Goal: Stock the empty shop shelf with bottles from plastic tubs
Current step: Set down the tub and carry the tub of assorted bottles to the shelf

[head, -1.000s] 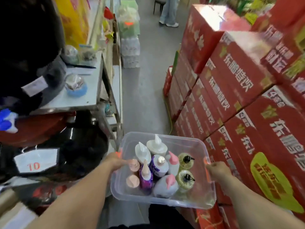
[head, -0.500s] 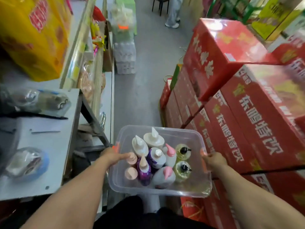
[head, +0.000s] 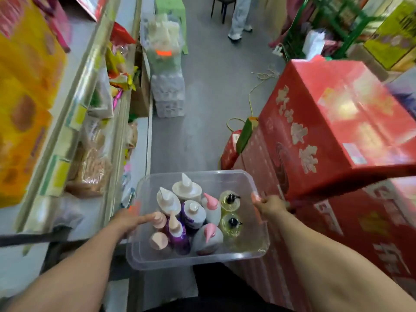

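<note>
I have stepped further along the aisle floor point(head: 202, 109), so the stocked shelf point(head: 74, 122) now fills my left side — I hold the clear tub point(head: 198, 260) out before me, left hand point(head: 128, 221) and right hand point(head: 270, 204) each curled round a side rim, bottles point(head: 193, 212) clustered inside — red cartons point(head: 326, 136) on my right.

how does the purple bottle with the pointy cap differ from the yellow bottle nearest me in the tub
The purple bottle looks opaque; the yellow bottle is see-through. The purple bottle has a pale pointed cap; the yellow bottle has a black pump top. The purple bottle stands left of the middle, the yellow bottle by the right wall. Both stand in the clear tub.
</note>
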The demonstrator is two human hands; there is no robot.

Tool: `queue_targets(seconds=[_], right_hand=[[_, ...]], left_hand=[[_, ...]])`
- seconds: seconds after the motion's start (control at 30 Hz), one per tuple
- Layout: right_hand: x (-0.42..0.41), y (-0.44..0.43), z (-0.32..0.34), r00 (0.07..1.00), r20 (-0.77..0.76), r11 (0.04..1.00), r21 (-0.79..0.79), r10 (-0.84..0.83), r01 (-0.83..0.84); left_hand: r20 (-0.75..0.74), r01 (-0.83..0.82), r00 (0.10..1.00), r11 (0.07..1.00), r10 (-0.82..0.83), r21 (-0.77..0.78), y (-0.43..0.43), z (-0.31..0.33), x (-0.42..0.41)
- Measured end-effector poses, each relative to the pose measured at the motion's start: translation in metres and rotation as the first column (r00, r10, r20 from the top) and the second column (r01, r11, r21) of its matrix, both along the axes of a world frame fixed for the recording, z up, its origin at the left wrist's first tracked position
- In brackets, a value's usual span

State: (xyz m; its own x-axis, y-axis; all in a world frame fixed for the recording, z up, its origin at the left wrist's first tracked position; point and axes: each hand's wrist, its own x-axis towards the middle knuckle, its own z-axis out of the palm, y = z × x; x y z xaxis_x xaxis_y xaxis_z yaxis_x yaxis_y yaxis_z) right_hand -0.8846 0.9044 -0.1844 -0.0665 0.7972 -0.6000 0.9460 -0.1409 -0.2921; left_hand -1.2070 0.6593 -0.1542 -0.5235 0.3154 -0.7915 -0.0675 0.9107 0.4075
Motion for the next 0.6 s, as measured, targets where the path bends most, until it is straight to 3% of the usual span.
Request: queue_targets(seconds=[0.2, 0.5, 0.6], right_hand=[[-0.074, 0.112, -0.003, 0.998, -0.037, 0.995, -0.081, 0.051, -0.054], [-0.182, 0.257, 0.006, 0.997, -0.059, 0.999, -0.022, 0.042, -0.044], [-0.215, 0.303, 0.0, 0.999, -0.046, 1.0, -0.016, 0.026, -0.027]], left_hand=[[-0.048, -0.086, 0.995, 0.996, 0.088, 0.031, 0.084, 0.01, -0.044], [-0.062, -0.085, 0.995, 0.996, 0.082, -0.038, 0.221, 0.036, -0.152], [-0.056, -0.066, 0.996, 0.998, 0.066, 0.008, 0.27, 0.025, -0.198]])
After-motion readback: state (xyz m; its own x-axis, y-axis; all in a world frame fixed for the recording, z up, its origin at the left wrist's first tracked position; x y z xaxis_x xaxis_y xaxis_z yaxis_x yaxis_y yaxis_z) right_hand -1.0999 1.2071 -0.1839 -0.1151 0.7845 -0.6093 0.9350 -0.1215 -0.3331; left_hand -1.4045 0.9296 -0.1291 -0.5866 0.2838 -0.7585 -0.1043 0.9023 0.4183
